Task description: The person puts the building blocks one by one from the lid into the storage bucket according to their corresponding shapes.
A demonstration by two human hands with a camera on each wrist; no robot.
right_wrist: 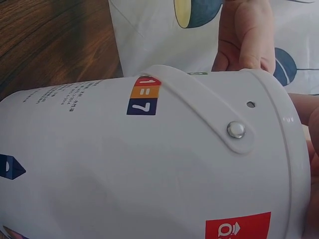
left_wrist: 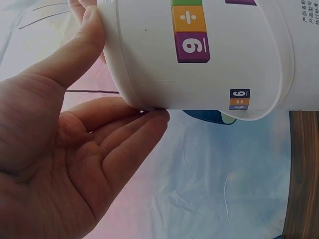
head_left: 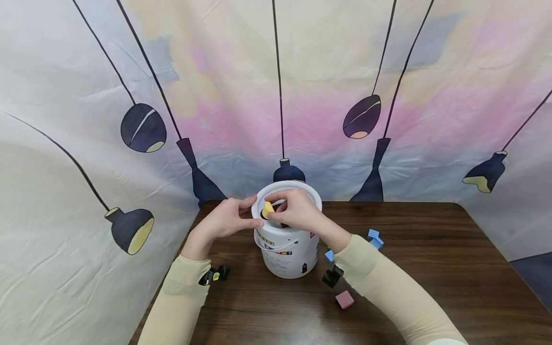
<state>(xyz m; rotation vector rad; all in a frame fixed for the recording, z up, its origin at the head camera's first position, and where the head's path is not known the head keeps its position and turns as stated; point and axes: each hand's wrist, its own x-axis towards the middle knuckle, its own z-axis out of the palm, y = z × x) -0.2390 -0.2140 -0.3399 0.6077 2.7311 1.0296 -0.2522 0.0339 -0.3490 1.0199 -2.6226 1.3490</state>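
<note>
A white plastic bucket (head_left: 282, 261) with a thin handle and printed number tiles stands upright on the dark wooden table. My left hand (head_left: 227, 218) holds its left side at the rim, thumb at the near edge and fingers farther back. In the left wrist view, those fingers (left_wrist: 132, 134) lie against the bucket wall just below the rim. My right hand (head_left: 297, 210) pinches a yellow block (head_left: 268, 210) between thumb and fingers over the bucket's mouth. The right wrist view shows mostly the bucket's side and the handle's rivet (right_wrist: 236, 130); the block is hidden there.
Right of the bucket lie blue blocks (head_left: 374, 235), another blue block (head_left: 329, 256) beside a bit of green, and a pink block (head_left: 344, 299) nearer the front. A cloth backdrop (head_left: 241, 120) with printed lamps hangs behind the table (head_left: 422, 258).
</note>
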